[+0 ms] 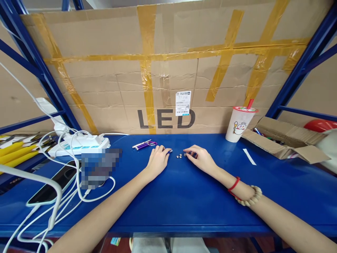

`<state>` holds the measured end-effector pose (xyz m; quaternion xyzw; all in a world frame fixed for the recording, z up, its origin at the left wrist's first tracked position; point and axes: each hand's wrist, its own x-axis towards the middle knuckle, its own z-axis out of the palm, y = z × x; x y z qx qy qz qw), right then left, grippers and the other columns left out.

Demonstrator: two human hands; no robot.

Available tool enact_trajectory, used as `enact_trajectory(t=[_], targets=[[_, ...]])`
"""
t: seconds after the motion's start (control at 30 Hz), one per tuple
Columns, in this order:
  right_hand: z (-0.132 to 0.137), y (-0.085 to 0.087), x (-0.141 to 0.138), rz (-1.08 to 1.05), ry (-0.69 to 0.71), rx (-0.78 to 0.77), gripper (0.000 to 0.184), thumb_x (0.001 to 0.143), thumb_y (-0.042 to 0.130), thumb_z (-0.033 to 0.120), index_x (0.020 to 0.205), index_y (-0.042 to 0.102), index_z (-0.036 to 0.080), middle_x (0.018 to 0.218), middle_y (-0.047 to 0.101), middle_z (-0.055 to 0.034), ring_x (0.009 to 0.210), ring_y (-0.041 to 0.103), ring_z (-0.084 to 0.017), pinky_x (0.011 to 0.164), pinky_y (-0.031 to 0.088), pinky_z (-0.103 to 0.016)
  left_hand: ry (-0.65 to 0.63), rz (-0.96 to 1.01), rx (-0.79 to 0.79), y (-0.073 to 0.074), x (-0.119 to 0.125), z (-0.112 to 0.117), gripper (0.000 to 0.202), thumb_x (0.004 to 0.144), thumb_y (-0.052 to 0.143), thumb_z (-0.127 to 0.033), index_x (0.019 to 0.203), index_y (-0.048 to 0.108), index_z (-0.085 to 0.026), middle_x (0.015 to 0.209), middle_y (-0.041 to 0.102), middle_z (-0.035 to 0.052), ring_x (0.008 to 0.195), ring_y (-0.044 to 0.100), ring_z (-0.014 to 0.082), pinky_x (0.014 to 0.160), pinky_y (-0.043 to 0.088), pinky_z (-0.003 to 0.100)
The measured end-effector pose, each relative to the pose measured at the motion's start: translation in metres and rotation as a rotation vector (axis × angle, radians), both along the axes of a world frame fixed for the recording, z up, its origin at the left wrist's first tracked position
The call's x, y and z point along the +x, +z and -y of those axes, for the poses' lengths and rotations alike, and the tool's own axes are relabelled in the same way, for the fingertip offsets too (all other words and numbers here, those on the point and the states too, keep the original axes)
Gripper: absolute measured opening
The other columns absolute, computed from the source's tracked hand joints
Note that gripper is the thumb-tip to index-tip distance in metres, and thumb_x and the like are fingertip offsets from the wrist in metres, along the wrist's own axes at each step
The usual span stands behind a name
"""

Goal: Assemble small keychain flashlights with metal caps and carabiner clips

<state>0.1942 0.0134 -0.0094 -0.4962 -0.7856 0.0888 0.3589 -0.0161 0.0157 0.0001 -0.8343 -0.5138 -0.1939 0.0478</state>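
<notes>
My left hand (158, 162) rests palm down on the blue shelf top, thumb and fingers drawn together. A small shiny bit shows at its thumb tip, too small to name. Two small round silver pieces, like button cells (179, 156), lie between my hands. Over to their right, my right hand (202, 160) has its thumb and forefinger closed around another silver button cell (184, 154). Beyond my left hand lie slim purple and silver pen-shaped tubes (144, 144), one with a purple clip. A red cord and a beaded bracelet (251, 197) circle my right wrist.
A taped cardboard sheet (168, 77) marked LED stands behind. To the right are a drink cup (238, 124) with a straw, a paper strip (249, 156) and an open carton (273, 144). A power strip (79, 146), white cables and a phone (54, 186) occupy the left.
</notes>
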Motion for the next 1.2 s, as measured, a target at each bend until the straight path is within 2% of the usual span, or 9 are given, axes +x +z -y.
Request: enact_trajectory(t=[0.07,0.27,0.33,0.53,0.67,0.8,0.9,1.03,1.2], targets=[[0.0,0.0,0.0,0.001,-0.009,0.011,0.02,0.08,0.052,0.021,0.094,0.066,0.023,0.09,0.062,-0.0027,0.065,0.058,-0.012,0.055,0.048,-0.024,0.072,0.002,0.023,0.002,-0.002,-0.002,0.032,0.092,0.034,-0.024,0.117,0.053,-0.02,0.11,0.054,0.0072,0.103,0.046,0.0221,0.086,0.037,0.034],[0.0,0.0,-0.001,0.0,-0.002,0.017,0.02,0.08,0.051,0.022,0.093,0.066,0.023,0.089,0.062,-0.0031,0.067,0.058,-0.013,0.056,0.048,-0.025,0.416,-0.134,0.07,0.001,-0.018,-0.013,0.036,0.088,0.039,-0.019,0.12,0.049,-0.004,0.118,0.051,0.0185,0.112,0.042,0.0297,0.094,0.031,0.039],[-0.001,-0.001,-0.001,-0.002,0.0,0.021,0.02,0.08,0.051,0.022,0.093,0.066,0.023,0.089,0.062,-0.0033,0.066,0.058,-0.013,0.055,0.048,-0.025,0.46,-0.172,0.069,0.001,-0.023,-0.016,0.037,0.087,0.041,-0.021,0.118,0.051,-0.003,0.117,0.051,0.0198,0.112,0.042,0.0315,0.093,0.032,0.04],[-0.001,-0.001,-0.001,-0.019,-0.01,0.027,0.02,0.08,0.051,0.023,0.093,0.066,0.022,0.088,0.062,-0.0032,0.066,0.058,-0.012,0.055,0.048,-0.024,0.458,-0.184,0.091,0.001,-0.027,-0.019,0.034,0.086,0.042,-0.018,0.115,0.052,-0.004,0.112,0.053,0.0191,0.108,0.045,0.0307,0.091,0.033,0.039],[0.0,0.0,-0.002,-0.021,-0.008,0.017,0.02,0.08,0.051,0.022,0.092,0.067,0.022,0.089,0.062,-0.0033,0.065,0.058,-0.012,0.056,0.047,-0.025,0.45,-0.091,0.026,-0.001,-0.028,-0.022,0.035,0.087,0.041,-0.02,0.117,0.048,-0.003,0.114,0.052,0.0202,0.109,0.044,0.03,0.091,0.034,0.038],[0.001,0.001,-0.003,-0.02,0.0,0.012,0.019,0.08,0.051,0.022,0.091,0.067,0.022,0.089,0.062,-0.0033,0.066,0.058,-0.012,0.056,0.047,-0.025,0.438,-0.038,-0.03,0.001,-0.03,-0.024,0.029,0.088,0.042,-0.023,0.107,0.053,-0.004,0.112,0.053,0.0208,0.107,0.046,0.0313,0.089,0.037,0.04],[0.002,0.002,-0.003,-0.024,0.009,0.006,0.019,0.08,0.051,0.023,0.09,0.067,0.022,0.088,0.062,-0.0032,0.067,0.058,-0.013,0.056,0.047,-0.025,0.402,-0.004,-0.041,0.003,-0.03,-0.024,0.022,0.088,0.041,-0.017,0.103,0.053,-0.008,0.109,0.055,0.0176,0.105,0.049,0.0283,0.085,0.039,0.037],[0.003,0.003,-0.004,-0.025,0.039,-0.008,0.02,0.081,0.05,0.022,0.09,0.067,0.022,0.087,0.062,-0.0034,0.066,0.058,-0.012,0.055,0.047,-0.024,0.321,0.054,-0.053,0.006,-0.028,-0.022,0.019,0.089,0.036,-0.012,0.099,0.052,-0.015,0.102,0.059,0.0092,0.099,0.054,0.0193,0.08,0.042,0.027],[0.004,0.004,-0.004,-0.019,0.075,-0.005,0.02,0.081,0.049,0.023,0.091,0.067,0.021,0.087,0.061,-0.0037,0.067,0.057,-0.012,0.056,0.047,-0.024,0.238,0.191,-0.076,0.005,-0.024,-0.02,0.018,0.09,0.036,-0.017,0.091,0.054,-0.017,0.096,0.061,0.0071,0.097,0.055,0.0202,0.081,0.042,0.029]])
